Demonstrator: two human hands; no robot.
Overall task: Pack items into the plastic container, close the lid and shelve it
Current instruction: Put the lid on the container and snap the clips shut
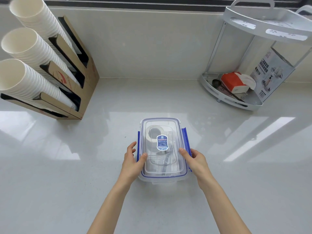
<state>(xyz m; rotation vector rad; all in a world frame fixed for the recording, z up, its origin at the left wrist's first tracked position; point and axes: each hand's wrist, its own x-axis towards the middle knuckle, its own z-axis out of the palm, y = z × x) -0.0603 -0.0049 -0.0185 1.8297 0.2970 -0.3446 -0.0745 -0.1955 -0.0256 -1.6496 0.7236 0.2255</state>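
Note:
A clear plastic container (pixel 163 179) with a blue-trimmed lid (pixel 172 130) sits on the pale counter, centre of view. The lid lies on top with a blue label (pixel 162 142) in its middle. Blue side latches (pixel 185 137) stick outward on both long sides. Through the lid I make out a roll of tape (pixel 152 132) and other dim items. My left hand (pixel 133 162) grips the container's left side, thumb on the lid. My right hand (pixel 195 159) holds the right side, thumb on the lid's edge.
A white two-tier corner shelf rack (pixel 233 102) stands at the back right, holding a red tissue pack (pixel 232 81), a dark spoon and a printed box (pixel 273 73). At the left, a cardboard holder (pixel 84 92) carries three stacks of white paper cups (pixel 25 81).

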